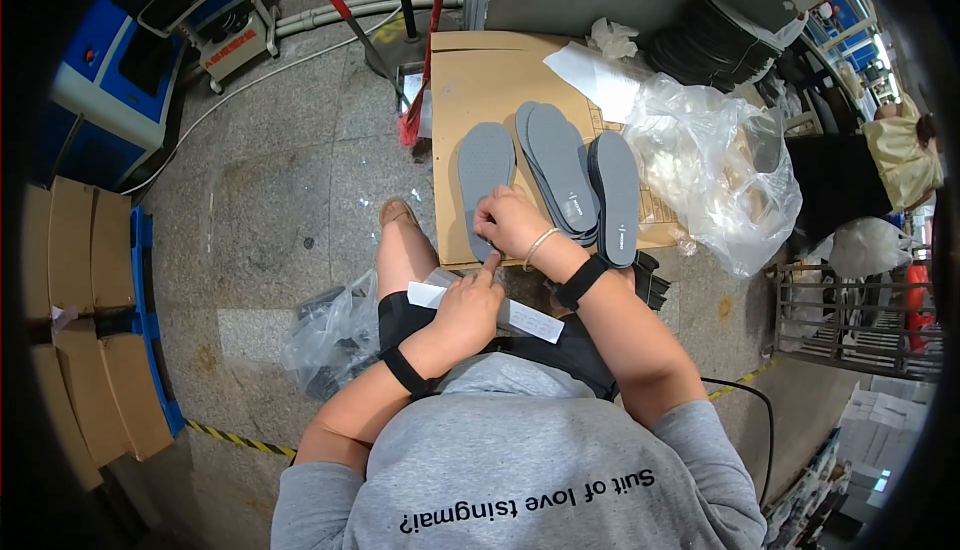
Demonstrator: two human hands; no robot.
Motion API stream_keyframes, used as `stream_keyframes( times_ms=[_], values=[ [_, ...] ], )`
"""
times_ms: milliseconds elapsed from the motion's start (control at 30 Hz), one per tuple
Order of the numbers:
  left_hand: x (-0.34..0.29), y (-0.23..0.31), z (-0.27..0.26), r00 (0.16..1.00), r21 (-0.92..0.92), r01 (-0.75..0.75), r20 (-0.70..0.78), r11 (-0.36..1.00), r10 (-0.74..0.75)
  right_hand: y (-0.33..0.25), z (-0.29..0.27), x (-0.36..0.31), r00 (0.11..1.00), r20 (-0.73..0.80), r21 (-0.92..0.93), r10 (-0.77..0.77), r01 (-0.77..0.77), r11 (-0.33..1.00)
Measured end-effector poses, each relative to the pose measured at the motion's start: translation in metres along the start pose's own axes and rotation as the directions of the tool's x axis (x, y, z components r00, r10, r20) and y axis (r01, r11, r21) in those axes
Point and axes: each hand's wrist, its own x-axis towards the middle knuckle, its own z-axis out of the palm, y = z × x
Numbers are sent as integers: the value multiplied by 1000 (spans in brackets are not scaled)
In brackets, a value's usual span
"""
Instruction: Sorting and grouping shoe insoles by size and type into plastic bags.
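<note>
At the cardboard sheet's (pixel 470 80) near edge, the right hand (pixel 512 222) pinches 1 grey insole (pixel 484 165) steady while the left hand's (pixel 468 308) extended forefinger presses its heel.

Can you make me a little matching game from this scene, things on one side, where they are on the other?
Things:
1. single grey insole
2. white paper strip
3. clear plastic bag
4. brown boxes

Places:
A. on the person's lap
B. far left, stacked
C. under the right hand
D. right of the cardboard sheet

Pairs: 1-C, 2-A, 3-D, 4-B
</note>
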Motion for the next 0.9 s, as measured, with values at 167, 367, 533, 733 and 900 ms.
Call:
stream_keyframes(
  times_ms=[167,367,533,733,900],
  values=[
    [0,1,0,1000,-3,0,-2,1000,-1,-2,3,-3,999,-55,-12,2,-3,1000],
    [0,-1,-1,1000,-19,6,7,1000,-5,-5,3,-5,999,-31,12,12,-12,1000],
    [5,3,-4,999,8,19,35,1000,-19,-5,7,-2,959,-268,-99,95,-125,987],
    [-1,7,-4,1000,-27,-1,9,1000,1,-23,12,0,929,-307,-96,204,-244,965],
    [-3,4,-7,1000,-51,-13,-19,999,12,-21,-7,-11,906,-418,39,67,-56,998]
  ],
)
